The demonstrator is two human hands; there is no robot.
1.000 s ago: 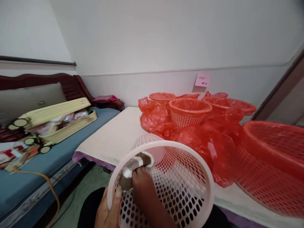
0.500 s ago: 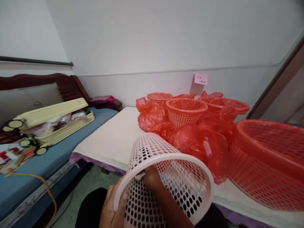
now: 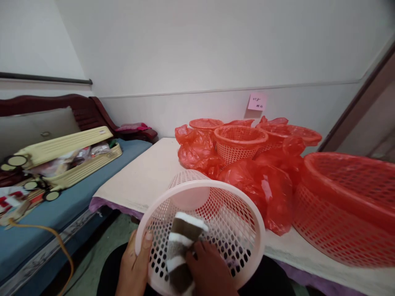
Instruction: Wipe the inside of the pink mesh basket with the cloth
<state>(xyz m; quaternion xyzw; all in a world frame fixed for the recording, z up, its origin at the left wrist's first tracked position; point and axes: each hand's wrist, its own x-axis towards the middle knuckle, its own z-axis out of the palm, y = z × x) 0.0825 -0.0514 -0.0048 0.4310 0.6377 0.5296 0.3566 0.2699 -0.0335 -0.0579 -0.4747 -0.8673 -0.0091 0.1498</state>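
A pale pink perforated plastic basket (image 3: 258, 238) lies tilted over my lap, its mouth toward me. My left hand (image 3: 135, 263) grips the left side of the rim, thumb inside. Reaching into the mouth, my right hand (image 3: 211, 267) is closed on a striped brown, grey and white sock (image 3: 182, 246). The sock hangs down along the inside wall, partly covered by my fingers. Behind the sock, the basket's solid round bottom shows.
Beyond the basket is a white-covered table (image 3: 135, 176) with knotted red plastic bags (image 3: 197, 150) and red baskets (image 3: 234, 137). A large red basket (image 3: 342, 218) stands at right. On the bed (image 3: 77, 193) at left lies an open yellow suitcase (image 3: 70, 144).
My right hand has drawn back toward the basket's mouth with the sock, which now shows much more. The basket has turned its mouth more toward me and shifted slightly left.
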